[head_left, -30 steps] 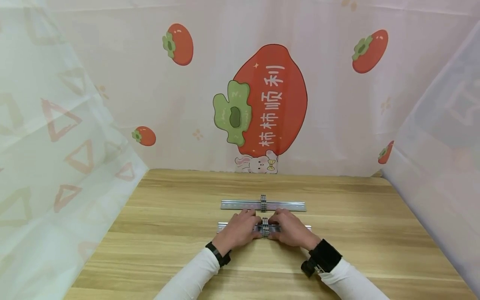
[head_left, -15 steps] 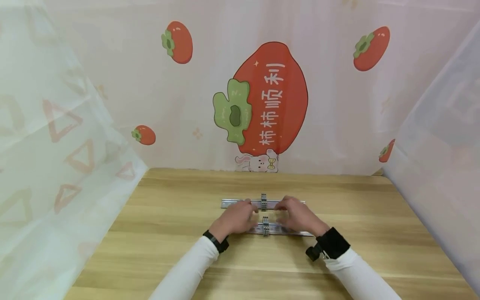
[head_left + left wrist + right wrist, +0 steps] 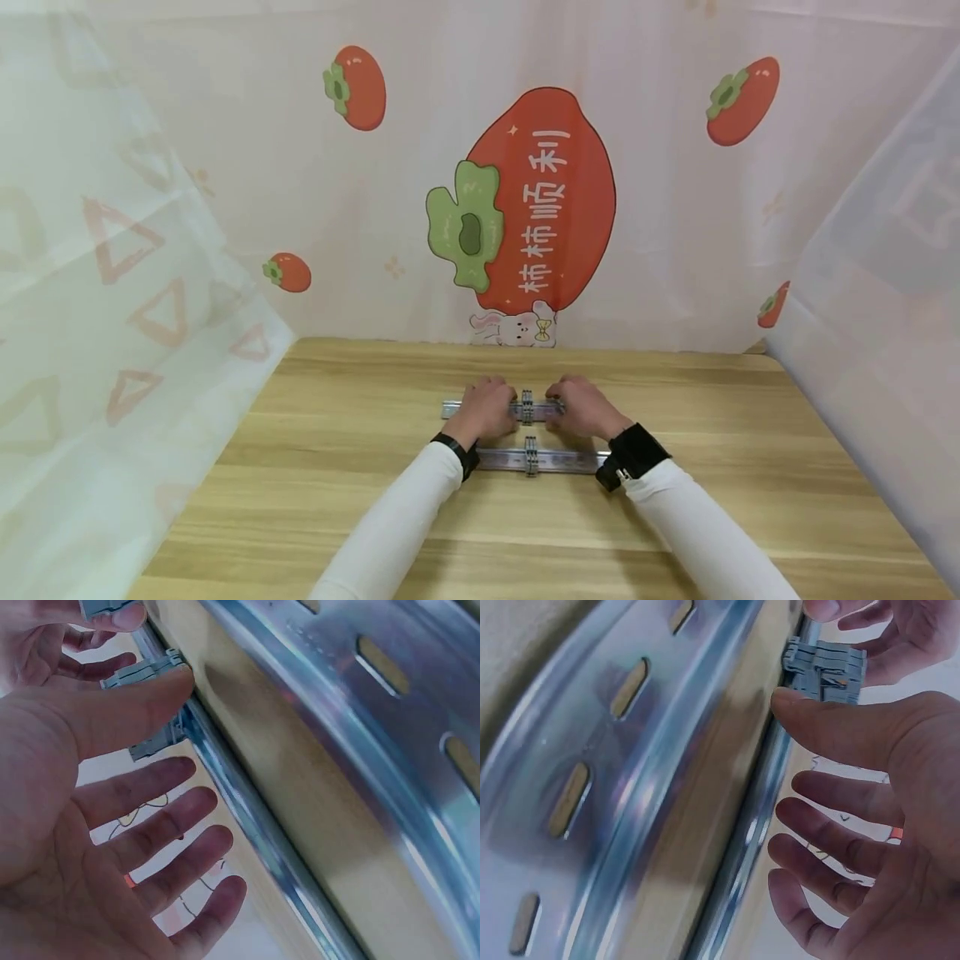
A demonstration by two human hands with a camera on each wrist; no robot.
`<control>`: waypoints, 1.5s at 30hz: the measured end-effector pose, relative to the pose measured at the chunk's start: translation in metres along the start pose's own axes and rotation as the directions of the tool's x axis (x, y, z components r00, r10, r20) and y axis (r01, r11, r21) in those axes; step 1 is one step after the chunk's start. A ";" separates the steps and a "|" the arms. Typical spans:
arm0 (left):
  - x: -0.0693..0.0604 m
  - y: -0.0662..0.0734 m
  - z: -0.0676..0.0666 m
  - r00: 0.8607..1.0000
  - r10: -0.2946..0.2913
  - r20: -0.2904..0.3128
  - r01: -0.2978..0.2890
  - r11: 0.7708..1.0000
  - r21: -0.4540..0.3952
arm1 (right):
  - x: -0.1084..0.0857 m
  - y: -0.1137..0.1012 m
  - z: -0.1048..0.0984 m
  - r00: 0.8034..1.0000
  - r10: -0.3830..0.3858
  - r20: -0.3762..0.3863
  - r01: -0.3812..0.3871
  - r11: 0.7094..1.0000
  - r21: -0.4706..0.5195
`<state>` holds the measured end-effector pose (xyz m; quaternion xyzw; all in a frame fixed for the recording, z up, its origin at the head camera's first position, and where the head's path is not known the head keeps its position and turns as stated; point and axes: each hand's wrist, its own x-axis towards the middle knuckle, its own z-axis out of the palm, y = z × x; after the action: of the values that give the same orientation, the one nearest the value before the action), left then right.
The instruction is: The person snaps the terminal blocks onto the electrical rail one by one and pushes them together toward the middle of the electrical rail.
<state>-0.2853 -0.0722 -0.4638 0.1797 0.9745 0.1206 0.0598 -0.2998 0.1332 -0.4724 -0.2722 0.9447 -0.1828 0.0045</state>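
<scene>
Two slotted metal DIN rails lie parallel on the table in the head view. A cluster of grey terminal blocks sits mid-length on the far rail. My left hand is over that rail, left of the cluster; my right hand is on the other side. In the left wrist view, the left thumb lies beside grey blocks, with its fingers extended and spread. The right wrist view has the right thumb close to the blocks, its other fingers loosely bent. Whether either thumb touches them is unclear.
The near rail carries another cluster of grey terminal blocks and lies below both wrists. The wooden table extends all round. Printed cloth hangs behind it, with pale sheets at both sides.
Both hands have left the near rail's terminal blocks and moved forward to the far rail, either side of its cluster. Both rails appear to lie where they were.
</scene>
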 end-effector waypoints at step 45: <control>0.007 -0.005 0.004 0.996 0.072 -0.043 -0.079 0.979 -0.187 | 0.011 -0.007 0.009 0.999 0.047 0.026 -0.049 0.995 0.086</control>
<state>-0.2925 -0.0730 -0.4696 0.2080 0.9521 0.2175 0.0545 -0.3045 0.1193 -0.4770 -0.2511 0.9421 -0.2200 0.0320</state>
